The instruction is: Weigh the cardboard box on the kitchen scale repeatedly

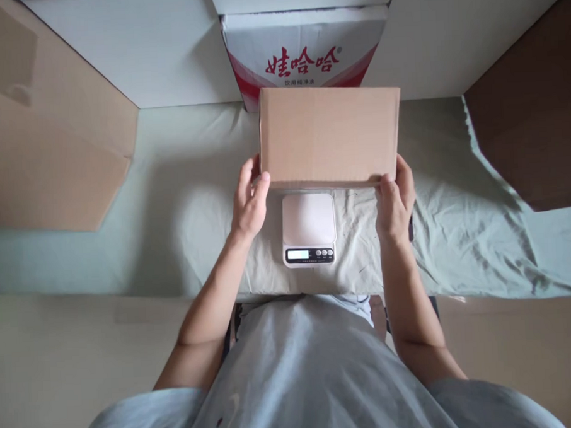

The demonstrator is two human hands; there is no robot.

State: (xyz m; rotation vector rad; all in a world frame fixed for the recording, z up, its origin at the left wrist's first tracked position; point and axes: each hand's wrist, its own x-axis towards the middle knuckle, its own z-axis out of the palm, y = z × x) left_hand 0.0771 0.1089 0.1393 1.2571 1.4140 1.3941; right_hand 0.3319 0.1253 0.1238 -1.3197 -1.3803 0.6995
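Box (330,136) between two hands, out past the scale (308,216), broad plain face toward the wearer. Left hand (249,200) grasps its left end, thumb at the near corner, fingers around the side. Right hand (395,200) grasps the right end likewise, thumb on the near edge. Cannot tell whether the box hangs above the bench (211,242) or rests on it.

Two-ended hold probably because the box looks wide for one hand; gripping both ends should keep it level, underside unobstructed. Scale sits by the near edge, between the forearms, display toward the wearer, presumably for easy reading and reach. Display lit; digits too small to make out.

Edges: bench front runs just before the wearer's shirt (315,370), scale near it. Behind, the white case (301,40) with red lettering stands at the rear, its lower part hidden by the box; gap between them not judgeable. Brown left carton (59,129) and darker right carton (536,108) bound the sides. Wide stretches of rumpled cloth lie between each hand and its carton, so sideways room looks generous; forward room looks tightest.
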